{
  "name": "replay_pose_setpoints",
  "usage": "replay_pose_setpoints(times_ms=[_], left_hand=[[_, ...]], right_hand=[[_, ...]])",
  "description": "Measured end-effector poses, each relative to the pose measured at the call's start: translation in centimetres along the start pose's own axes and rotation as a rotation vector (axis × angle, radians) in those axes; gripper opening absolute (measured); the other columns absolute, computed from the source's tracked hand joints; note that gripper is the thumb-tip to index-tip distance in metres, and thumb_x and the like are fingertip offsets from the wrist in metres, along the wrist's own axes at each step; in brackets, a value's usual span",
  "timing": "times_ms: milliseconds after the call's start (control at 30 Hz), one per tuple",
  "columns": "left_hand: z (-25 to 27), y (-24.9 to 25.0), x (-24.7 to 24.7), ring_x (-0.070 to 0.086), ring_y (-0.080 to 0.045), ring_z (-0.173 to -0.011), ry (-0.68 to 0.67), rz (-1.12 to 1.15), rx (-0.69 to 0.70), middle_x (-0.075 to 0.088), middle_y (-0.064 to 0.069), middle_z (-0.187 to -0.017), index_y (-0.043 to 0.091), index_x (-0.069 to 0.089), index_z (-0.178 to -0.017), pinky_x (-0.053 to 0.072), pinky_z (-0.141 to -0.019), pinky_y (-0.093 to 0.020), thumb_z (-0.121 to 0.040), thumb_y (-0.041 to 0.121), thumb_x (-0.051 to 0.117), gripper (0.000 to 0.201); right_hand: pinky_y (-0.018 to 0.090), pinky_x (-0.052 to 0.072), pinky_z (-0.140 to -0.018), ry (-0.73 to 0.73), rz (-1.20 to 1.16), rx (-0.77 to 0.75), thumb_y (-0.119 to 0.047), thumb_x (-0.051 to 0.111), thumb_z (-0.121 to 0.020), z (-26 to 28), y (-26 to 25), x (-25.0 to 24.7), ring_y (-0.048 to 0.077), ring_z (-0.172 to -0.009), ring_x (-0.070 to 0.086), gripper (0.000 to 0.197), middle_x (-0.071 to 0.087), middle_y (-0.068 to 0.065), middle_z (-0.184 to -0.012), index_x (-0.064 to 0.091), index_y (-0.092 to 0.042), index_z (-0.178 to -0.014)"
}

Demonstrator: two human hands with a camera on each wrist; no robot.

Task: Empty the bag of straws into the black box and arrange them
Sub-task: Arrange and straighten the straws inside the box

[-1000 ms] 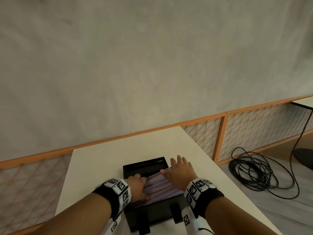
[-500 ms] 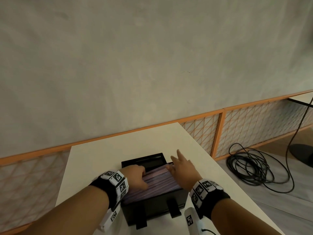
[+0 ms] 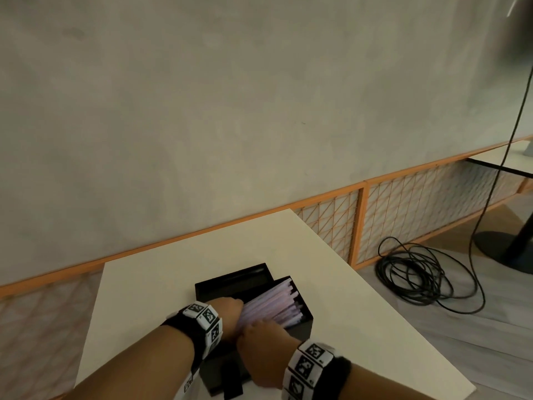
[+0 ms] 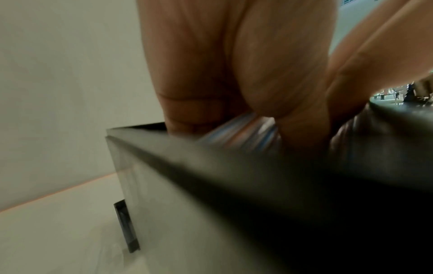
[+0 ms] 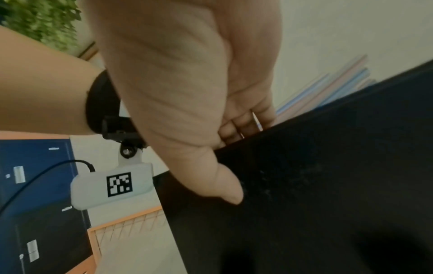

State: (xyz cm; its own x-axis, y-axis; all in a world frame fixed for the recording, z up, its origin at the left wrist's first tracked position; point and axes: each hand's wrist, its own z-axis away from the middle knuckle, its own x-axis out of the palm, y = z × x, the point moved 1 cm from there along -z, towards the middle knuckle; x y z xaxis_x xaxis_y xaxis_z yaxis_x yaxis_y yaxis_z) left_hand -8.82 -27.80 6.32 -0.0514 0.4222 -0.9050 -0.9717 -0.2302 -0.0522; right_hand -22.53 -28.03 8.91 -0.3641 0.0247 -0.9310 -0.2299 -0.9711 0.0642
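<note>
A black box [image 3: 300, 327] stands near the front of the cream table [image 3: 161, 287], skewed to the right. Pastel straws [image 3: 274, 304] lie packed in it, their far ends sticking past the rim. My left hand [image 3: 227, 308] dips into the near left corner; in the left wrist view the thumb and fingers [image 4: 304, 115] close round the straws [image 4: 246, 129] above the box wall [image 4: 211, 185]. My right hand [image 3: 259, 347] grips the near side of the box. Its fingers hook over the rim, and the thumb [image 5: 225, 185] presses the outer wall [image 5: 328, 166] below the straws [image 5: 328, 89].
A shallow black lid or tray [image 3: 233, 280] lies just behind the box. The table's right edge runs close by. On the floor to the right are a coiled black cable [image 3: 415, 275] and a dark stand base [image 3: 501, 246]. A grey wall rises behind.
My right hand has left the far right side of the straws and come back to the box's near side. The box has turned, its far end swinging right. My left hand stays at the near left.
</note>
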Motion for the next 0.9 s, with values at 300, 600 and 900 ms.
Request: replay_pose_setpoints(times_ms=[300, 600, 900], left_hand=[[-0.5, 0.0, -0.8, 0.060, -0.032, -0.108, 0.064, -0.008, 0.015, 0.061, -0.015, -0.118, 0.008, 0.051, -0.114, 0.045, -0.089, -0.035, -0.085, 0.024, 0.058, 0.034], [-0.8, 0.1, -2.9, 0.054, -0.022, -0.081, -0.027, -0.010, -0.014, 0.048, 0.001, -0.082, 0.018, 0.050, -0.093, 0.048, -0.076, -0.032, -0.074, 0.019, 0.065, 0.024], [-1.1, -0.2, -2.9, 0.059, -0.025, -0.085, -0.038, 0.018, -0.017, 0.053, -0.004, -0.090, 0.015, 0.053, -0.098, 0.049, -0.075, -0.035, -0.069, 0.021, 0.068, 0.033]], right_hand=[[0.046, 0.042, -0.092, 0.051, -0.080, 0.046, -0.020, 0.053, -0.092, -0.8, -0.1, 1.0, 0.037, -0.108, 0.054, 0.033, 0.056, 0.020, -0.121, 0.060, -0.003, -0.119], [0.043, 0.054, -0.085, -0.126, -0.255, 0.091, -0.018, 0.069, -0.079, -2.7, 1.1, 0.7, 0.033, -0.087, 0.061, 0.027, 0.062, 0.010, -0.090, 0.066, -0.006, -0.103], [0.043, 0.051, -0.084, -0.026, -0.295, 0.132, -0.012, 0.063, -0.086, -2.7, 1.7, 1.6, 0.035, -0.090, 0.060, 0.021, 0.064, 0.015, -0.097, 0.064, -0.004, -0.105]])
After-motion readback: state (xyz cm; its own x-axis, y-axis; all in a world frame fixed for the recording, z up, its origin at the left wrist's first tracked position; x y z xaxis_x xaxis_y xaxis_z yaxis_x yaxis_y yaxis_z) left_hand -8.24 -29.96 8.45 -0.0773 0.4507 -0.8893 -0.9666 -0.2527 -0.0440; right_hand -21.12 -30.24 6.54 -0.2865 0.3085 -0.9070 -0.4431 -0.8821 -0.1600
